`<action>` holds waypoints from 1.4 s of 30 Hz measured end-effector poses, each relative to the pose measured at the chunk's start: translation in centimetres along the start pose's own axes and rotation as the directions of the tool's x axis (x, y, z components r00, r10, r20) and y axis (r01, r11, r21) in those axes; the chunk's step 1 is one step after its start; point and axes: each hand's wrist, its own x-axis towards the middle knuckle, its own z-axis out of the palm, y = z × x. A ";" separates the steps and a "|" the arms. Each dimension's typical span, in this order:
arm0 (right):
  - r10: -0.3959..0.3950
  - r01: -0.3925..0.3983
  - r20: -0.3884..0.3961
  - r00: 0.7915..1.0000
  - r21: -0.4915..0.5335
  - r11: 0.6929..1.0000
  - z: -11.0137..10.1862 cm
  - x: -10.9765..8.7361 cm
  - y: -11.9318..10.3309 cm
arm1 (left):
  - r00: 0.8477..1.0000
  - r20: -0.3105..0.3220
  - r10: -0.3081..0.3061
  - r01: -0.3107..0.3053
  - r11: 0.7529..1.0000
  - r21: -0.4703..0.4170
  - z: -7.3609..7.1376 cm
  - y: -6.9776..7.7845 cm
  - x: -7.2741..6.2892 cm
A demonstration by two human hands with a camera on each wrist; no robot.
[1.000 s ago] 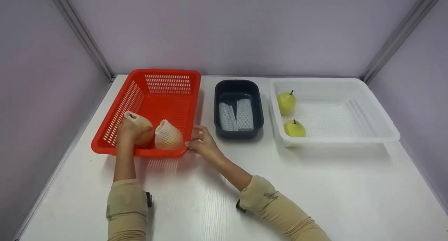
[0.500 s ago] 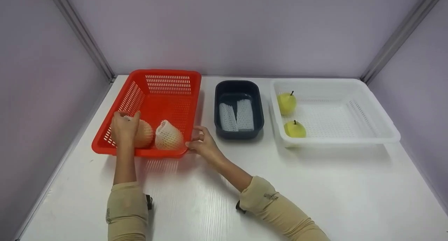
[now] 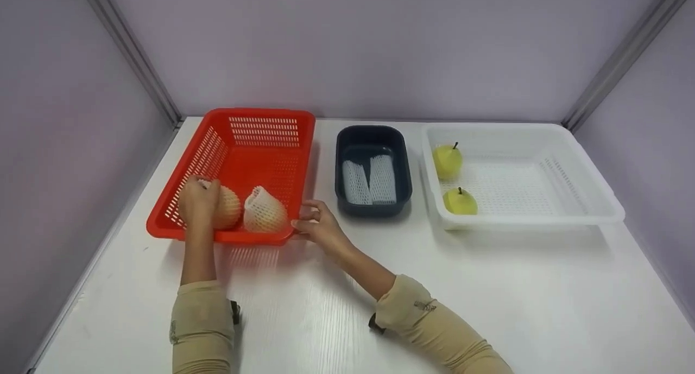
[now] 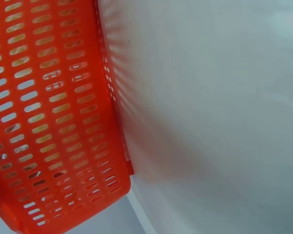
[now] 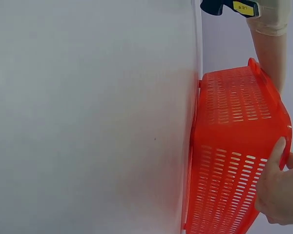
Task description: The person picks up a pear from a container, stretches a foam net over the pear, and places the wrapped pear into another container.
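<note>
In the head view my left hand [image 3: 199, 203] is inside the red basket [image 3: 266, 165], its fingers curled over the top of a pear in a foam net [image 3: 228, 208]. The hand hides the net's open end and that pear's left side. Beside it, apart from the hand, lies a second netted pear [image 3: 265, 211], its net standing up in a loose collar. My right hand [image 3: 324, 230] pinches the basket's near right corner. From the right wrist view, the right thumb [image 5: 272, 168] lies on the outer wall just under the rim. Through the slots in the left wrist view, pale yellow shows.
A dark blue tub [image 3: 374, 208] in the middle holds two flattened white foam nets [image 3: 383, 179]. At the right stands a white basket [image 3: 535, 219] with two bare yellow pears [image 3: 460, 202] along its left side. Panels [image 3: 347, 54] enclose the table at the back and sides.
My left hand has moved from the near pear's side up over its net's open end, with the fingers now covering it. My right hand has stayed on the basket corner.
</note>
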 end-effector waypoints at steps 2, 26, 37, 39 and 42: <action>0.000 0.000 -0.003 1.000 -0.008 1.000 -0.4 -0.1 -0.1 | 1.000 -0.008 0.003 -0.003 1.000 0.000 0.1 0.0 0.0; -0.210 0.209 -0.109 0.972 -0.023 0.978 -12.7 -6.2 -6.8 | 0.826 -0.549 0.125 -0.408 0.805 -0.431 0.3 0.6 -0.9; -0.380 0.343 -0.222 0.898 -0.185 0.921 -18.4 -8.7 -10.6 | 0.775 -0.595 0.212 -0.526 0.739 -0.422 0.9 3.9 -5.5; -0.400 0.355 -0.256 0.880 -0.203 0.912 -19.5 -8.8 -10.9 | 0.766 -0.587 0.263 -0.568 0.703 -0.427 1.4 5.4 -6.9; -0.414 0.363 -0.303 0.858 -0.213 0.907 -20.8 -8.7 -11.1 | 0.748 -0.556 0.363 -0.637 0.630 -0.445 2.6 7.6 -9.2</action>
